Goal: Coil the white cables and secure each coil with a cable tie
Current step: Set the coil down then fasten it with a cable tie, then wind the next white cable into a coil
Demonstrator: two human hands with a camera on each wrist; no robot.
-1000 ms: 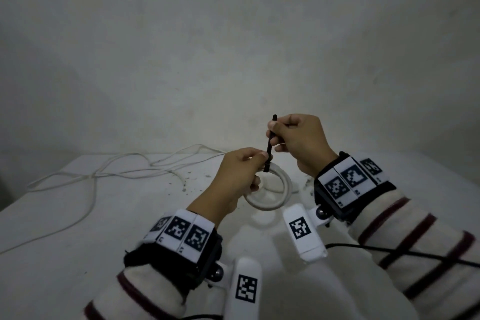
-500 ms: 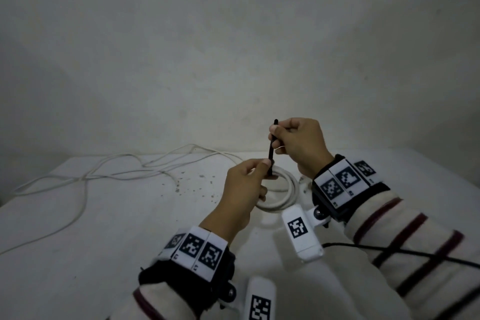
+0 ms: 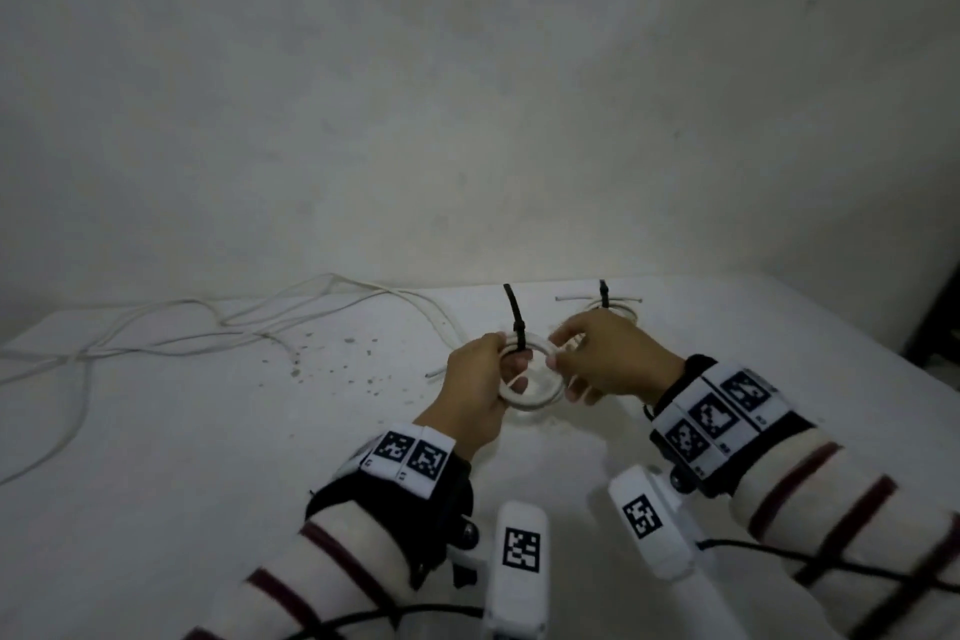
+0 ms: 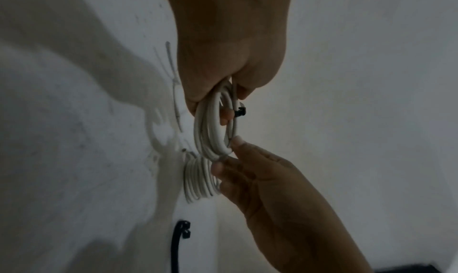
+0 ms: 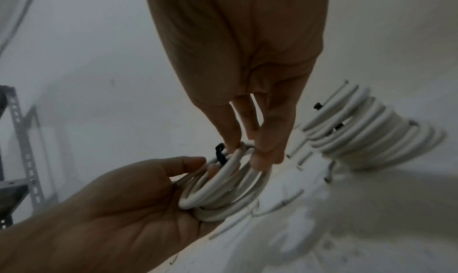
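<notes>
A small coil of white cable (image 3: 530, 398) hangs just above the white table (image 3: 208, 457). My left hand (image 3: 511, 366) grips its left side, fingers curled through the ring. My right hand (image 3: 558, 353) pinches its right rim. A black cable tie (image 3: 515, 314) wraps the coil's far side, its tail standing up free. In the left wrist view the coil (image 4: 210, 124) shows edge-on with the tie head (image 4: 240, 112) beside my fingers. The right wrist view shows my fingertips (image 5: 257, 155) on the coil (image 5: 223, 191).
A second tied coil (image 3: 610, 309) lies at the back right, also seen as a coil (image 5: 367, 128) beside my right hand. Loose white cables (image 3: 208, 327) sprawl over the table's left half. Dark specks dot the middle. A metal shelf frame (image 5: 19, 140) stands off to the left.
My right hand let go of the tie's tail and dropped to the coil's right rim. Both hands and the coil moved lower, and the second coil came into view.
</notes>
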